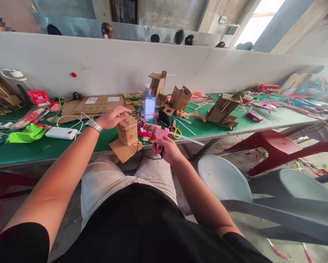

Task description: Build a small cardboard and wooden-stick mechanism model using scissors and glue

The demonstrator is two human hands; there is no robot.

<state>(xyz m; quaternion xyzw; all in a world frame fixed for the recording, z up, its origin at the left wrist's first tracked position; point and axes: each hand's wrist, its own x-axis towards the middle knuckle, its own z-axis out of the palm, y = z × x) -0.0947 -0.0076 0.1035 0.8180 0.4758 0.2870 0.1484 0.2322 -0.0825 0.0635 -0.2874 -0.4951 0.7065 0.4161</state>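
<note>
On green felt, left hand (113,117) lies open on boxy cardboard (127,130); right fingers (164,148) grip pink plastic glue gun (159,138).

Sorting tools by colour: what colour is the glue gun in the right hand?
Pink, with a clear stick at the back: glue gun, head view.

- I have one view only, from the camera on the person's head, so no second view overlaps it.
- It looks forward and steeply down: lap and forearms fill the bottom, the green table (38,148) crosses the middle.
- It faces the white partition (125,62) behind the table, with the room beyond visible over its top edge.
- The left hand (113,117) and right hand (168,149) sit near centre, close to the lens.
- The horizon tilts, dropping rightward; edges bend.
</note>
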